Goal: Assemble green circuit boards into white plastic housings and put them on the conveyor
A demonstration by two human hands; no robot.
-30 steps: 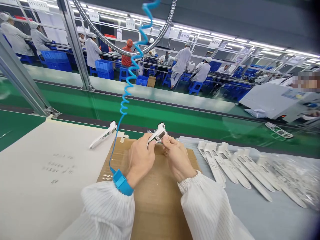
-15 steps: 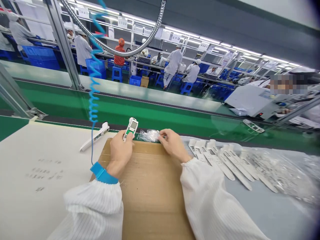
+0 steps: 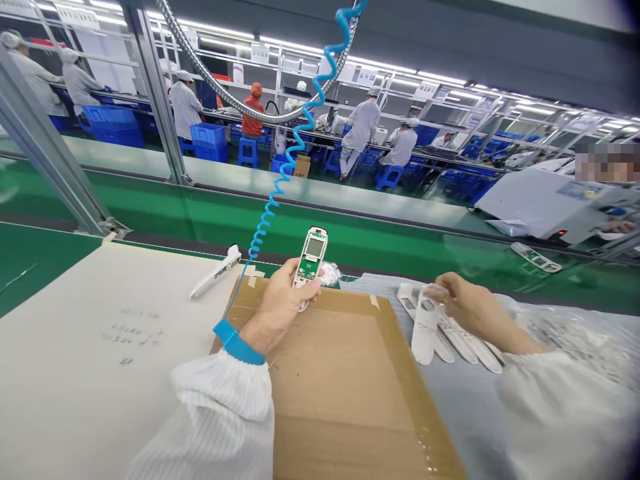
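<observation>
My left hand is closed around a white handheld device, holding it tilted above the cardboard. A small grey screen and a green circuit board show in the device's face. Over to the right, my right hand pinches the upper end of a white plastic cover, which hangs among the other covers. Several similar white covers lie side by side beneath and beside it. Just behind the held device is a crumpled clear plastic wrapper.
A cardboard sheet lies before me. Another white device rests on the white sheet at left. Clear plastic bags lie at right. A blue coiled cord runs to my left wrist strap. A circuit-board device sits on the green belt.
My right hand has left the clear wrapper and moved right to the covers, taking hold of one. My left hand, still holding the device, shows more of its circuit board. The view has shifted.
</observation>
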